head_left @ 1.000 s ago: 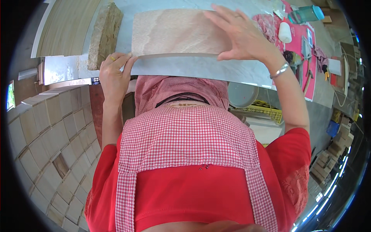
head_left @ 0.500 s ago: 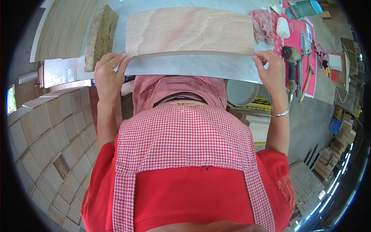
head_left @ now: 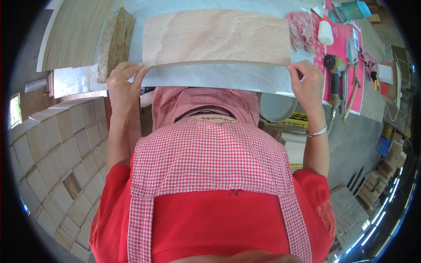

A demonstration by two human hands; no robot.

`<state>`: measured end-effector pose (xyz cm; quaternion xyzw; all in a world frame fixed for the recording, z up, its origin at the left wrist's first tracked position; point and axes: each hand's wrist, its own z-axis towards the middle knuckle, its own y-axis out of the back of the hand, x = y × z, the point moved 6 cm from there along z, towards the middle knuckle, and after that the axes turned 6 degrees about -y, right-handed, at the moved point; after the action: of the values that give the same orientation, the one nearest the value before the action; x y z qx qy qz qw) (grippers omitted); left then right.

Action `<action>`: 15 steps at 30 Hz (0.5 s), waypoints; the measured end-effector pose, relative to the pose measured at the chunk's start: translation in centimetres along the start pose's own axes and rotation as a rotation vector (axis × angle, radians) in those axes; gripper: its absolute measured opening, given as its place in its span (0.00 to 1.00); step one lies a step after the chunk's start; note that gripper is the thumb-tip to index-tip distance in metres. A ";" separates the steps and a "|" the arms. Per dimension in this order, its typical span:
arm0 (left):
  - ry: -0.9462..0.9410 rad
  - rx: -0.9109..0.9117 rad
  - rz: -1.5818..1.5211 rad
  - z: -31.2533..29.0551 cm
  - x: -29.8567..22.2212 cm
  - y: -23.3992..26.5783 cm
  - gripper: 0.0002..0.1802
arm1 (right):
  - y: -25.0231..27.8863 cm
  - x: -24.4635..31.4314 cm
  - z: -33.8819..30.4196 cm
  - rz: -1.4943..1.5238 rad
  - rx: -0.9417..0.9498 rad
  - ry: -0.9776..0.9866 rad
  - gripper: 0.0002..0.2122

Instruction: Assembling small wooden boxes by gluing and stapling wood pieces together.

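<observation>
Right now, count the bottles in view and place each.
2: a white squeeze bottle to the right of the wooden board, and a teal bottle beyond it, farther right. More may be hidden.

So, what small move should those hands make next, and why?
Perhaps gently lift the near edge of the wooden panel: the left hand and right hand pinch its two near corners, so both could rise evenly.
</observation>
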<state>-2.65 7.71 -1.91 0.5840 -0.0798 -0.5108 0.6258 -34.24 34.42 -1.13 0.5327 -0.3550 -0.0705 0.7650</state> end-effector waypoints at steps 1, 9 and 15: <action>0.028 0.011 -0.037 0.0 0.2 0.0 0.09 | 0.1 0.3 0.0 -0.045 -0.011 0.052 0.05; 0.041 0.044 -0.014 0.0 0.1 0.0 0.14 | -0.2 -0.6 0.2 -0.057 0.062 0.041 0.05; 0.062 0.285 0.333 1.5 -3.3 1.8 0.23 | 4.1 -8.2 -1.8 -0.039 -0.191 -0.146 0.21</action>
<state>-4.22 8.80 1.68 0.6608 -0.2272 -0.3659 0.6147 -40.31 41.48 -1.72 0.4580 -0.3908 -0.1576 0.7827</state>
